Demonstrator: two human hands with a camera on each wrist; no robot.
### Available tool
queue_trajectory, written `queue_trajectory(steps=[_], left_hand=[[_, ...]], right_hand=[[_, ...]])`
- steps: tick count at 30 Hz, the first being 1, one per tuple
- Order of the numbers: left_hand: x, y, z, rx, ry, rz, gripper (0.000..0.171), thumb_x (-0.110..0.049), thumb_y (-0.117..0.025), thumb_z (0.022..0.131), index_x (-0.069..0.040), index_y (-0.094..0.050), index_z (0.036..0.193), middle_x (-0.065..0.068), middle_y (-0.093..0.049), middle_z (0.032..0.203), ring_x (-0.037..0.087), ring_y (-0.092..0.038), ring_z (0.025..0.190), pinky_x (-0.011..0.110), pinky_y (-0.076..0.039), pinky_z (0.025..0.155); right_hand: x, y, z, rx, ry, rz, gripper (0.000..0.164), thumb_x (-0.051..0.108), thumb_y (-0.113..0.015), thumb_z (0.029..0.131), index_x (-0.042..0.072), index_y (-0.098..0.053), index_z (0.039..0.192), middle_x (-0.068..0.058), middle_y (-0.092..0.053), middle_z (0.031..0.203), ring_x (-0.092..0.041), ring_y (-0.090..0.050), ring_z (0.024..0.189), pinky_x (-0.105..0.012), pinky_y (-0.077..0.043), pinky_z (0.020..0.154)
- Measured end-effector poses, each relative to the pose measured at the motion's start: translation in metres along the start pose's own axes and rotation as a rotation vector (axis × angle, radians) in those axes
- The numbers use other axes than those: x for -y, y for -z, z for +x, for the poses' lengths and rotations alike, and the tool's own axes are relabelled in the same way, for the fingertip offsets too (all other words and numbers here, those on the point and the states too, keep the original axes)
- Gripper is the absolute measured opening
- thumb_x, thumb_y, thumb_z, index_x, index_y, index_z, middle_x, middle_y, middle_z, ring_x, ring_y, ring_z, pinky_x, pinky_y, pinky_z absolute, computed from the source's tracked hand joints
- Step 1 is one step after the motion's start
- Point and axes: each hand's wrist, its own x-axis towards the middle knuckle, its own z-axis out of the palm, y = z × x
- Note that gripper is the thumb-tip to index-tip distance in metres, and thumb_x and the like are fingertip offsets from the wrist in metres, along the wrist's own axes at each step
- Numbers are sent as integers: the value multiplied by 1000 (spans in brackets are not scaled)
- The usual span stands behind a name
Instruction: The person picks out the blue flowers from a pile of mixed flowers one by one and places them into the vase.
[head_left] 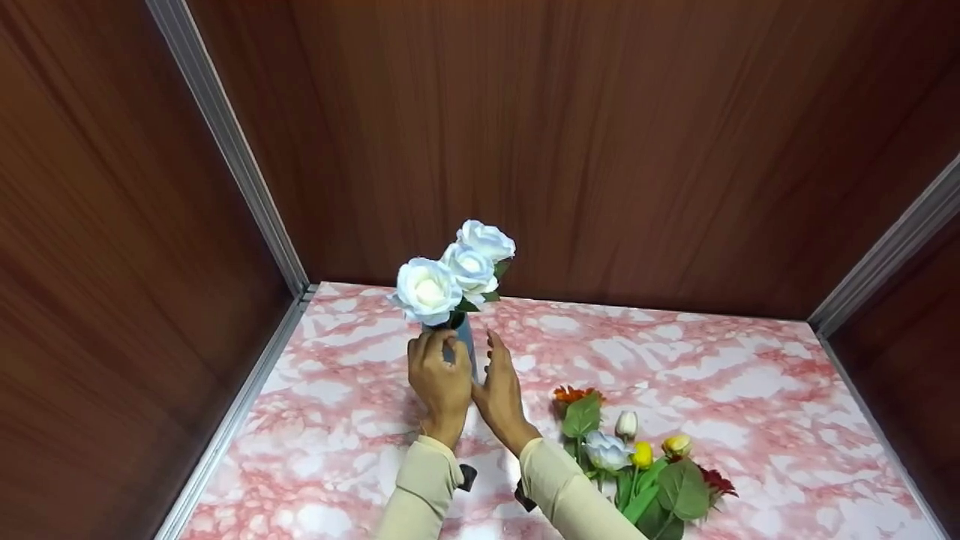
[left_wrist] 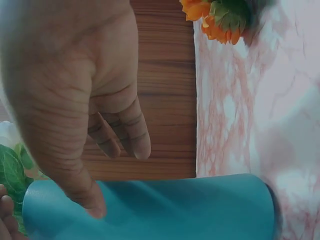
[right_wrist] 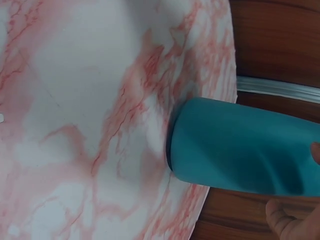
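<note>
A blue-green vase (head_left: pixel 466 346) stands upright with pale blue-white roses (head_left: pixel 427 291) and green leaves above its mouth. My left hand (head_left: pixel 441 375) is at the vase's mouth, fingers curled and pinching near the stem of the front rose; the stem is mostly hidden behind them. In the left wrist view, only a few of its fingertips (left_wrist: pixel 6 220) show, beside the leaves. On the right side of the vase (right_wrist: pixel 240 147) is my right hand (head_left: pixel 501 394), its fingers stretched out and apart from the wall. Its thumb (left_wrist: pixel 92 202) lies against the vase in the left wrist view.
At the right front of the pink-marbled table (head_left: pixel 750 382) lies a bunch of flowers: an orange flower (head_left: pixel 574 396), a pale blue rose (head_left: pixel 607 450), yellow buds (head_left: pixel 642 455), a white bud (head_left: pixel 627 424) and a dark red flower (head_left: pixel 718 481). Brown wood panels (head_left: pixel 562 150) enclose the table.
</note>
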Motion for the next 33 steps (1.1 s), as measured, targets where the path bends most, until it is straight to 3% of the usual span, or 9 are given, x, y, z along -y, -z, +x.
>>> queue_trajectory(steps=[13, 19, 27, 33], left_hand=[[-2, 4, -14, 107, 53, 38, 7, -11, -58, 74, -12, -65, 75, -1, -59, 76, 19, -55, 73, 34, -43, 61], [-3, 7, -20, 149, 87, 60, 7, -14, -59, 74, -13, -65, 76, -1, -60, 74, 17, -56, 69, 34, -43, 58], [-7, 11, -29, 254, 144, 51, 6, -17, -58, 76, -16, -64, 75, -6, -56, 70, 10, -52, 59, 31, -41, 52], [-10, 12, -37, 283, 145, 16, 6, -15, -58, 78, -16, -64, 76, -6, -55, 69, 8, -51, 56, 29, -42, 49]], right_hand=[[-2, 9, -9, 6, -64, 8, 79, 3, -67, 69, 7, -28, 137, -20, -45, 123, -32, -51, 105, -36, -48, 78], [-3, 12, -18, -1, -87, 39, 78, 9, -70, 72, 7, -28, 138, -16, -44, 125, -29, -52, 104, -38, -48, 79], [-3, 29, -33, 0, -99, 51, 78, 10, -71, 75, 8, -26, 139, -12, -38, 133, -22, -49, 110, -30, -46, 82], [-5, 42, -45, -22, -109, 76, 79, 20, -73, 74, 6, -28, 138, -10, -40, 132, -25, -49, 111, -32, -48, 81]])
